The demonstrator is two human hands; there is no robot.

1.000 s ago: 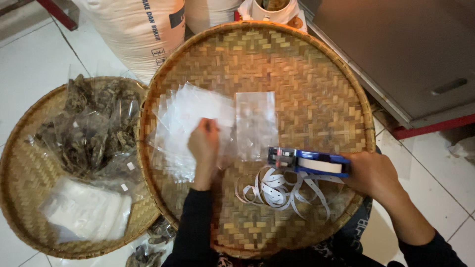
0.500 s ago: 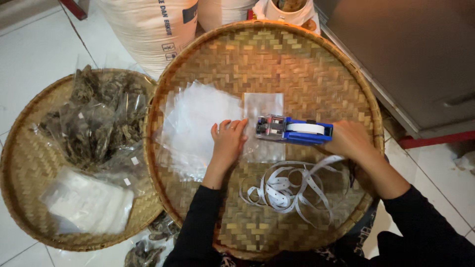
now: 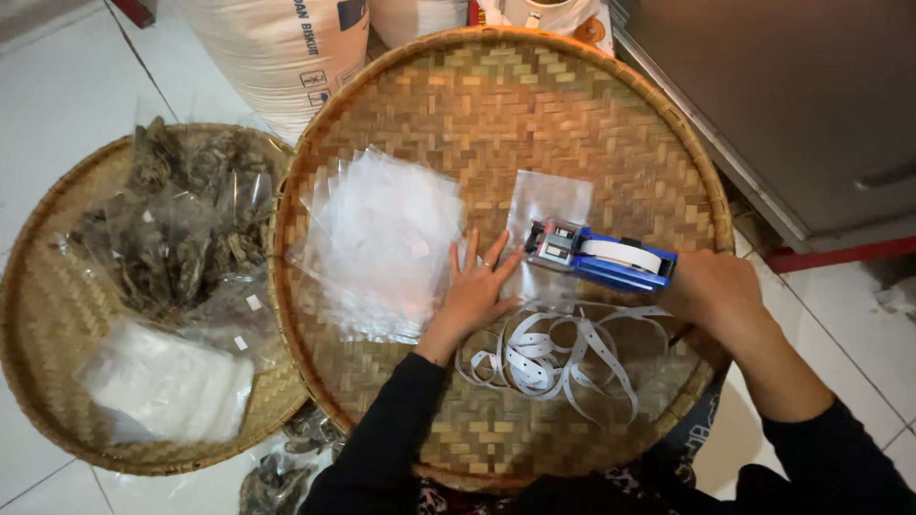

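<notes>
A large round woven bamboo tray (image 3: 582,105) is seen from above, with a person's two dark-sleeved arms reaching onto it from its near edge. The left hand (image 3: 474,291) is laid flat and open, fingers spread, near the tray's centre, pressing on the lower left corner of a small clear plastic bag (image 3: 546,215) that lies just beyond the centre. The right hand (image 3: 718,296) is closed around the rear grip of a blue handheld label gun (image 3: 603,256), which is held close to level, its front end lowered onto the lower part of the clear bag, right beside the left fingertips; whether the nose is actually touching the plastic cannot be made out with certainty. A loose tangle of white backing tape (image 3: 553,358) is spread on the tray toward its near edge, between the two forearms and below the label gun. A fanned stack of empty clear bags (image 3: 382,238) is piled on the left half of the tray, just beside the left hand. Against the large tray's left edge a smaller woven tray (image 3: 38,381) is placed, in which clear packets of dark dried material (image 3: 176,229) are heaped at the far side and a pile of white packets (image 3: 167,381) at the near side. A white sack (image 3: 286,48) stands beyond the far left rim, and a grey metal cabinet (image 3: 801,95) is seen past the right rim
</notes>
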